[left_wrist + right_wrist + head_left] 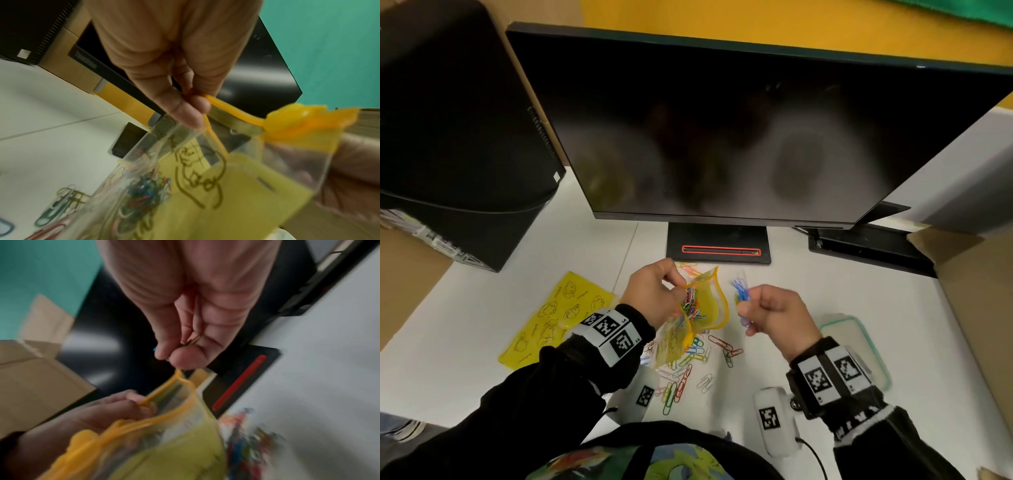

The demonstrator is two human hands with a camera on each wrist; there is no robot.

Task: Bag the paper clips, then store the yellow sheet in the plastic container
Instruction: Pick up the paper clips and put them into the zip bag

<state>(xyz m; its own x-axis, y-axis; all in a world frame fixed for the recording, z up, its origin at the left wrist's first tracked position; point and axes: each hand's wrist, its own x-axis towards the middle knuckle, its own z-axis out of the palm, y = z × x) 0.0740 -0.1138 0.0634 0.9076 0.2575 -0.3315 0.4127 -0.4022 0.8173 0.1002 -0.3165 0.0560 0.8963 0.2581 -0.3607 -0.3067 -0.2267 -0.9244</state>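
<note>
Pinching the open zip bag (705,301) by its rim, the left grip (650,294) holds it up; the right grip (777,315) clutches blue paper clips (740,291).

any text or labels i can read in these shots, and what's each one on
"ThinkVision", blurred but legible, on the bezel of the monitor.
Small captions beside the cartoon drawings on the yellow sheet: too small to read.
Printing on the zip bag held by the left hand: drawings only, no readable words.
Square coded markers on the wrist bands: patterns, not text.
White sticker on the black computer case: nothing legible.
</note>
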